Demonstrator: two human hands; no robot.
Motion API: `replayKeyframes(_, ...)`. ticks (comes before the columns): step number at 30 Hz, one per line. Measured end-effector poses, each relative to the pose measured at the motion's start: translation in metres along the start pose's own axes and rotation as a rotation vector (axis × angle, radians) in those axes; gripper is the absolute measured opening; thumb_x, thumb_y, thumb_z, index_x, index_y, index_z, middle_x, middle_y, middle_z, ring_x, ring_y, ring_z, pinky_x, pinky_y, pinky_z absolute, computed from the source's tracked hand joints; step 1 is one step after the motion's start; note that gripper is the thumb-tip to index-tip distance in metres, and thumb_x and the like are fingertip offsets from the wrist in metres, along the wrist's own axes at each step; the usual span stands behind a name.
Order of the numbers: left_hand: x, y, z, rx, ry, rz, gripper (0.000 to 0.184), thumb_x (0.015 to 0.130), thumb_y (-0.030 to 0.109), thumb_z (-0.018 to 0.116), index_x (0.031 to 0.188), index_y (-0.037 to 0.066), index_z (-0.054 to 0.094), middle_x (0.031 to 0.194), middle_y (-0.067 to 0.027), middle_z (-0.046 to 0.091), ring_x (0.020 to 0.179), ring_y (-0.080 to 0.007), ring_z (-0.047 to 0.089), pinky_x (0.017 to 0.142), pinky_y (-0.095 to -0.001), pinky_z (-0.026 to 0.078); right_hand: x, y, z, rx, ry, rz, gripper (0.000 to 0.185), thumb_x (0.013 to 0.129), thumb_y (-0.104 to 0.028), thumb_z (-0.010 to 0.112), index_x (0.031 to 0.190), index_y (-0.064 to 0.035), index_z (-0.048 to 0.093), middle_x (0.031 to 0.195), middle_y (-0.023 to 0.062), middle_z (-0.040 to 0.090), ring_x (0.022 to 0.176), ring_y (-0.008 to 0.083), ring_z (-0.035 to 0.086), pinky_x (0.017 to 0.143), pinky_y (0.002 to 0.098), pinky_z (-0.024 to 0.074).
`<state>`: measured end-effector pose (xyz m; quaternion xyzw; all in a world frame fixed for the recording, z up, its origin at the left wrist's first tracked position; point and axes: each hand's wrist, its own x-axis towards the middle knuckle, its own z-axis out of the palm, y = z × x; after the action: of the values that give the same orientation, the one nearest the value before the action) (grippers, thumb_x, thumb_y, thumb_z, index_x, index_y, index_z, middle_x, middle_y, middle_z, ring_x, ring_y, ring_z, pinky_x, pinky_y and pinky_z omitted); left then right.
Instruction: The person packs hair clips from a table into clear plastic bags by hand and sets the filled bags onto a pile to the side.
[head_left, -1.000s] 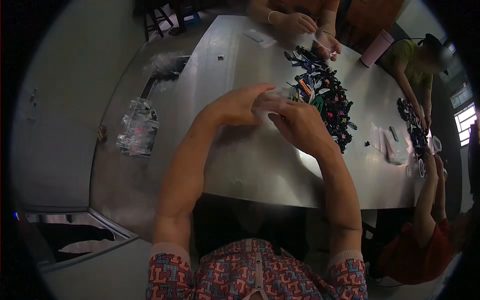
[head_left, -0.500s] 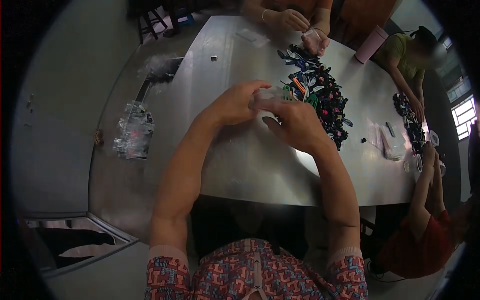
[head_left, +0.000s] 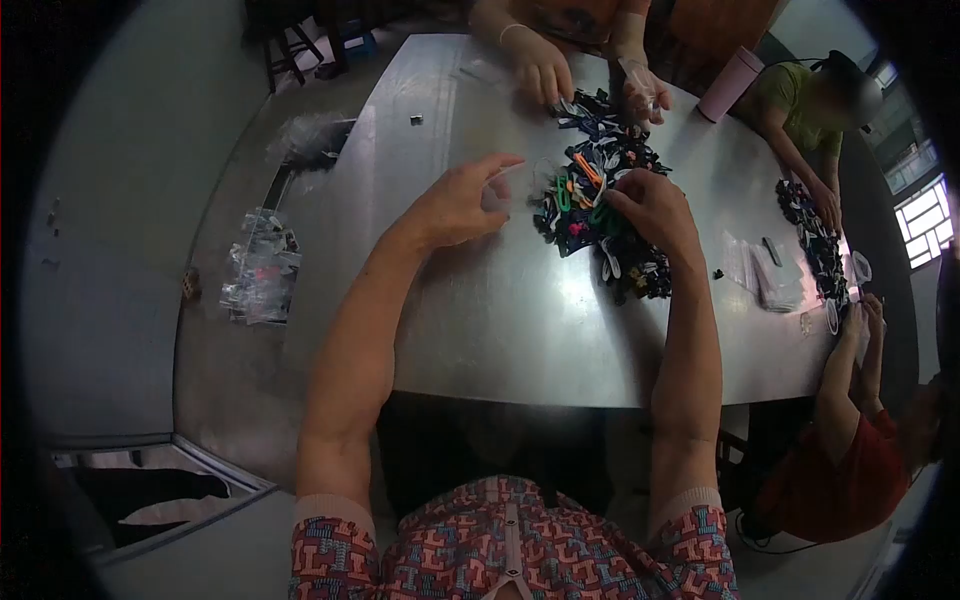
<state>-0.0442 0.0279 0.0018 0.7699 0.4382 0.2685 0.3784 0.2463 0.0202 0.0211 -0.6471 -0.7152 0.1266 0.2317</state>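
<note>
By the half-curled left hand [head_left: 465, 203], what seems a clear plastic bag [head_left: 497, 190], probably limp and best pinched at its rim, is held above the table [head_left: 480, 330], while the clip pile [head_left: 583, 222] to the right, likely light and stiff, is reached by the right hand [head_left: 655, 212], fingertips bunched, any grip untellable.

**Dim room, strong shine**

It's dim around me, with bright white panes in the window [head_left: 922, 222] far right. The table [head_left: 480, 340] throws back a pale glare, and a shadow lies beside my right arm [head_left: 688, 350]. The clear bag [head_left: 502, 176] at my left hand [head_left: 462, 203] barely shows. Black surrounds the round, bowed view.
</note>
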Motion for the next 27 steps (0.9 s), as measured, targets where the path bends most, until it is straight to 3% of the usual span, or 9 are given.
replayKeyframes(2,0.002,-0.007,0.0,-0.05,-0.03,0.032,0.071,0.075,-0.002,0.067,0.143,0.006,0.048,0.104,-0.0059,0.058,0.104,-0.0207,0.06,0.103,-0.0364,0.048,0.005,0.007,0.002,0.034,-0.04,0.014,0.026,0.087,-0.03,0.074,0.097,-0.0055,0.073,0.087,0.0112,0.072,0.079,0.0239,0.069,0.074,0.035,0.0535)
replayKeyframes(4,0.002,-0.009,0.0,-0.085,-0.044,0.03,0.071,0.075,-0.002,0.067,0.143,0.006,0.048,0.104,-0.0059,0.058,0.104,-0.0194,0.06,0.101,-0.0351,0.048,0.007,0.013,0.001,0.307,-0.089,0.015,0.026,0.088,-0.026,0.074,0.098,-0.0027,0.072,0.086,0.0083,0.071,0.075,0.0179,0.066,0.071,0.0309,0.0528)
replayKeyframes(7,0.002,-0.009,0.0,-0.113,-0.06,0.027,0.071,0.075,-0.002,0.067,0.144,0.006,0.048,0.105,-0.006,0.057,0.103,-0.0175,0.059,0.099,-0.0329,0.049,0.004,0.013,-0.008,0.479,-0.172,0.078,0.026,0.088,-0.023,0.075,0.099,0.0005,0.07,0.085,0.0044,0.069,0.073,0.0119,0.062,0.067,0.0263,0.0507)
replayKeyframes(11,0.004,-0.013,0.003,-0.124,-0.053,0.031,0.071,0.076,-0.002,0.067,0.144,0.006,0.048,0.106,-0.0058,0.056,0.103,-0.0164,0.058,0.099,-0.0321,0.049,0.001,0.011,-0.028,0.583,-0.244,0.112,0.03,0.088,-0.024,0.075,0.103,0.0019,0.07,0.085,0.0019,0.067,0.071,0.0099,0.06,0.065,0.0246,0.0493)
replayKeyframes(17,0.003,-0.007,0.002,-0.125,-0.066,-0.003,0.071,0.077,-0.001,0.069,0.144,0.006,0.048,0.106,-0.0045,0.057,0.103,-0.0163,0.058,0.1,-0.0318,0.048,0.005,0.023,-0.018,0.399,-0.273,0.122,0.03,0.087,-0.023,0.073,0.103,0.003,0.073,0.082,0.0041,0.069,0.069,0.0109,0.061,0.065,0.0254,0.05)
replayKeyframes(20,0.003,-0.009,0.002,-0.145,-0.066,-0.024,0.069,0.078,0.0,0.069,0.143,0.006,0.048,0.107,-0.0041,0.057,0.103,-0.016,0.058,0.099,-0.0315,0.048,0.005,0.012,-0.006,0.239,-0.287,0.073,0.029,0.083,-0.025,0.074,0.098,0.0007,0.075,0.082,0.0094,0.073,0.072,0.0161,0.067,0.069,0.0303,0.0534)
replayKeyframes(22,0.005,-0.013,0.004,-0.119,-0.058,0.004,0.068,0.078,0.0,0.069,0.143,0.006,0.049,0.109,-0.0042,0.057,0.104,-0.0158,0.058,0.098,-0.0314,0.048,0.003,0.007,0.001,0.011,-0.18,0.069,0.03,0.078,-0.027,0.076,0.096,-0.0031,0.077,0.085,0.0138,0.074,0.077,0.0221,0.071,0.075,0.035,0.0554)
replayKeyframes(27,0.006,-0.014,0.006,-0.108,-0.057,0.027,0.067,0.079,-0.001,0.069,0.142,0.005,0.049,0.111,-0.0045,0.058,0.107,-0.0156,0.057,0.097,-0.031,0.049,0.003,0.007,0.002,-0.032,-0.172,0.084,0.03,0.075,-0.027,0.075,0.094,-0.0046,0.077,0.084,0.0137,0.074,0.077,0.0253,0.072,0.077,0.0361,0.0558)
